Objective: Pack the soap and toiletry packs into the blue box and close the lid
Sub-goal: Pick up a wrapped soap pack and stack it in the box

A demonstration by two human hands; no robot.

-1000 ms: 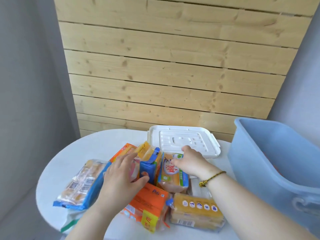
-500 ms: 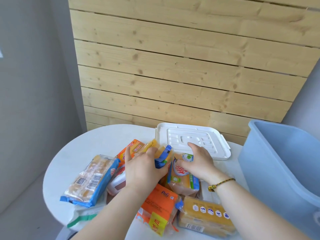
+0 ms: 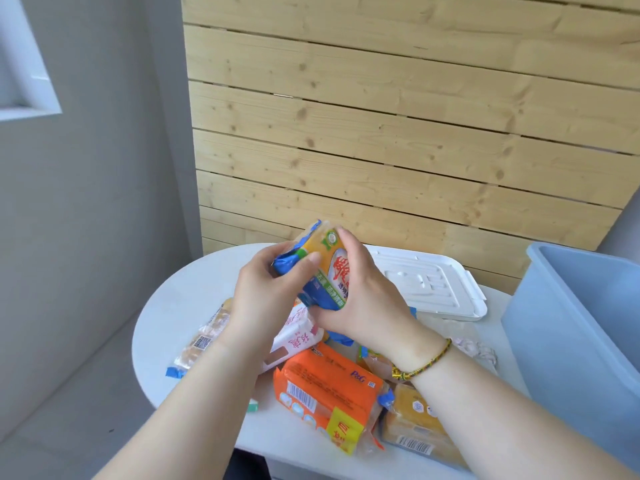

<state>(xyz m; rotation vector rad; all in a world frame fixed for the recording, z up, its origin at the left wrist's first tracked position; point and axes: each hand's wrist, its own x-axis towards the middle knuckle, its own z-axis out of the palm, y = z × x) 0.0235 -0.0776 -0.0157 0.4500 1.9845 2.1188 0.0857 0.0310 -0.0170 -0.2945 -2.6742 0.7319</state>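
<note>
Seen from the head camera, a person's left hand [image 3: 263,292] and right hand [image 3: 367,299] both grip a yellow-and-blue plastic-wrapped soap pack [image 3: 325,268], held tilted above the round white table [image 3: 180,306]. Beneath it lie an orange plastic-wrapped pack [image 3: 322,386], a pink-and-white pack [image 3: 298,337] and a yellow bar pack [image 3: 412,424] at the table's front edge. The pale-blue plastic box [image 3: 571,323] stands open-topped at the right, with the flat white plastic lid [image 3: 433,285] lying near it along the table's far edge.
</note>
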